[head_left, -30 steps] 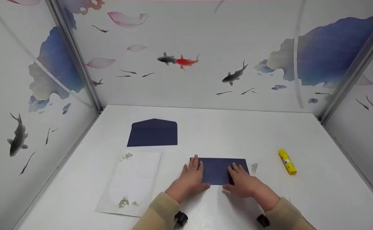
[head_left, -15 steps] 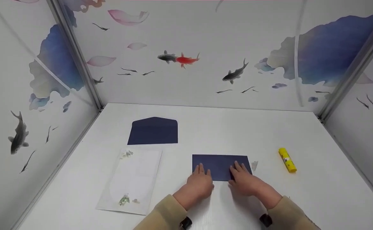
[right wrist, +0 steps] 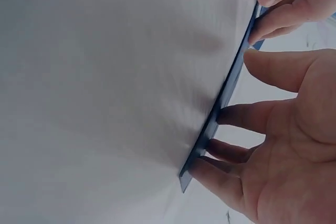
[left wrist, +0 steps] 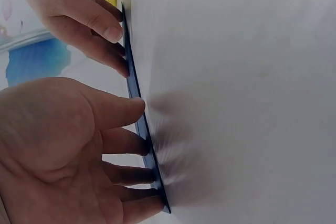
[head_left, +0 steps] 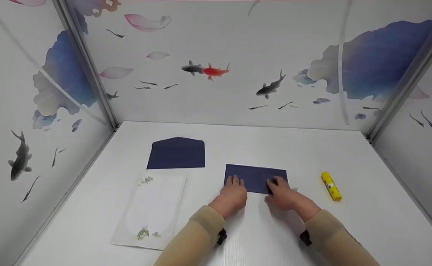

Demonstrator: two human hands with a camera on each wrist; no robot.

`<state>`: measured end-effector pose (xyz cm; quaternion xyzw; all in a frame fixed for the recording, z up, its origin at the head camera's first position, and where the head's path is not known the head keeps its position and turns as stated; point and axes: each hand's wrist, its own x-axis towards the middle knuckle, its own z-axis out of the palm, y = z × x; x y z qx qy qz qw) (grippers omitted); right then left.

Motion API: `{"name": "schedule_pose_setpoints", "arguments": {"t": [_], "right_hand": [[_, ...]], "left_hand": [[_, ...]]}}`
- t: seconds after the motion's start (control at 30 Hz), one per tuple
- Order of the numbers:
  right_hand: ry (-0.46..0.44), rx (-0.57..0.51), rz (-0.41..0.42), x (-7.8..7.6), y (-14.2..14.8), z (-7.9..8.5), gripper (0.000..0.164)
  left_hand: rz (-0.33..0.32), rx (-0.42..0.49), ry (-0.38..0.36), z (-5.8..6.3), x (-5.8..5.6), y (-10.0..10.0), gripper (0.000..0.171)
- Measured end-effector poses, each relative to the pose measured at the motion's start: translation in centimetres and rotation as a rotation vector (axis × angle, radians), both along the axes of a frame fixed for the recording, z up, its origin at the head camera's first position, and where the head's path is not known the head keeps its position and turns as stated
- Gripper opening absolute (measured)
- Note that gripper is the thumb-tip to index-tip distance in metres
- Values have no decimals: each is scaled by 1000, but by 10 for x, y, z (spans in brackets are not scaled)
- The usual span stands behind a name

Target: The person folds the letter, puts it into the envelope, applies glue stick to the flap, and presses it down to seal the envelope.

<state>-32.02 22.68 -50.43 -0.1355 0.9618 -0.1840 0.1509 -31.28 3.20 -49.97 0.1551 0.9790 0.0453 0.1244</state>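
- Here's the navy rectangle (head_left: 256, 179), lying on the white table (head_left: 275, 147) right of centre, with both hands at its near edge.
- The left hand (head_left: 234, 195) is on its near left part, fingers extended and slightly apart, fingertips touching the top, thumb at the near edge.
- And there's the right hand (head_left: 282, 194) on the near right part, fingers spread and a little bent, fingertips touching it, thumb out toward the left hand.
- Far left, a second navy piece (head_left: 177, 153) with a peaked far edge lies flat, apart from the first.
- Nearer on the left, a pale sheet (head_left: 155, 210) with printed sprigs, partly behind the left sleeve (head_left: 188, 240).
- Out right, well apart from the right hand, a yellow tube (head_left: 331, 186) lies on its side!
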Motion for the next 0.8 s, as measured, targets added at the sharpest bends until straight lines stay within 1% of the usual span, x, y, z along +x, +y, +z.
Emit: {"name": "schedule_pose_setpoints", "arguments": {"t": [0.13,0.3,0.4,0.57,0.67,0.8], "right_hand": [[2,10,-21,-17,2,-1,69],[6,5,-58,-36,8,-4,69],[5,-4,-70,-44,10,-4,69],[-50,-30,-131,-51,14,-2,70],[-85,-41,-167,-52,15,-2,70],[-81,-50,-173,-52,15,-4,70]], "left_hand": [[-13,22,36,-3,-13,3,56],[-22,77,46,-6,-31,6,51],[-6,95,38,-6,-39,8,51],[41,160,3,-5,-46,11,52],[43,162,1,-5,-47,11,52],[33,154,6,-7,-47,11,52]]}}
